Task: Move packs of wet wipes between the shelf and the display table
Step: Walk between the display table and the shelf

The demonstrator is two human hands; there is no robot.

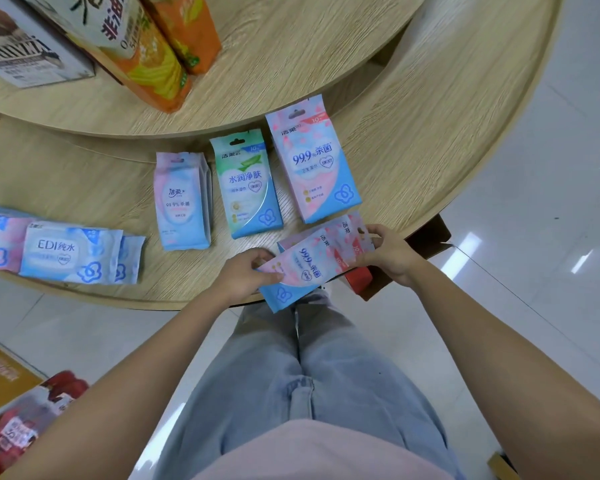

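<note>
Worktop (413,140) already carries a row: tall pink pack (314,164) right of the green pack (246,185), pale pack (182,202) left of it, EDI pack (70,254) further left. Below-right of the green pack, left hand (246,278) and right hand (388,254) each have their grip clamped on the held packs (312,261), not yet laid down. More placing to come, I'd say.

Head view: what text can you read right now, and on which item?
"EDI纯水": flat white-blue pack.
"洁柔", "99.9%杀菌": small pink-blue pack.
"洁柔", "水润净肤": green pack.
"洁柔", "99.9%杀菌", "10": tall pink pack.
"洁柔", "99.9%杀菌": held packs, gripped by left hand and right hand.
"非油": orange box.
Grey box lettering and all fine print: too blurred to read.
</note>
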